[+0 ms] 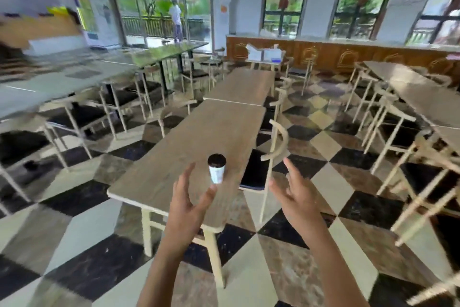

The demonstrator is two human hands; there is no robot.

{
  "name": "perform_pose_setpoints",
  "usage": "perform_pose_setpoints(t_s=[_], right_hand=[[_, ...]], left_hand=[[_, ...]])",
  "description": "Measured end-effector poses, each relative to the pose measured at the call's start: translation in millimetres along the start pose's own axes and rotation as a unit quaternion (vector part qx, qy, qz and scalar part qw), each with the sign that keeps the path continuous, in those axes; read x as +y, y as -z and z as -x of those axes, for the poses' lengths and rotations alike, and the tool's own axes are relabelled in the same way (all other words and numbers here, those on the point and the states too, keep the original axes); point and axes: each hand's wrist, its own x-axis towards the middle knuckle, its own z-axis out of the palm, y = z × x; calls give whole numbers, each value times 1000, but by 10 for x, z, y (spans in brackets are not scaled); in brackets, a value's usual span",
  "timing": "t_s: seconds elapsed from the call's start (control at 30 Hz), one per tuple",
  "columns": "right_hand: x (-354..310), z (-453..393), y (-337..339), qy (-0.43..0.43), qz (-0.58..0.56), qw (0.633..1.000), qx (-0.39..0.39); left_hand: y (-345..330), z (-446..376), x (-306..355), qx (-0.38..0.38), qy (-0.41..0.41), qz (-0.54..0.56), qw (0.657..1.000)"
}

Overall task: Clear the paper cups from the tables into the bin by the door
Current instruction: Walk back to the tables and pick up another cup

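Both grips reach out ahead of me, bare and holding nothing. I see the left hand (185, 203) spread wide, thumb and fingers apart, just short of the paper cup (216, 168). That cup, white with a dark lid, stands upright near the close end of the wooden worktop (194, 137). Its base looks close to my left thumb tip, though I cannot tell if they touch. Off to the side, the right hand (297, 197) hangs with fingers splayed, beside a pale chair (275, 155).
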Motion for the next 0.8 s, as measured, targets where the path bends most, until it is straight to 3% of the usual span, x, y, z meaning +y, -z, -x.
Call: perform_pose_setpoints(t_s=[0.13, 0.4, 0.8], right_hand=[[110, -461, -312, -9, -14, 999, -31], [694, -1695, -699, -41, -23, 997, -54], [1753, -2996, -1292, -185, -35, 977, -97]], left_hand=[[116, -363, -282, 25, 29, 5, 999], [-150, -1478, -882, 8, 50, -26, 998], [-800, -2800, -1979, -35, 177, -81, 980]])
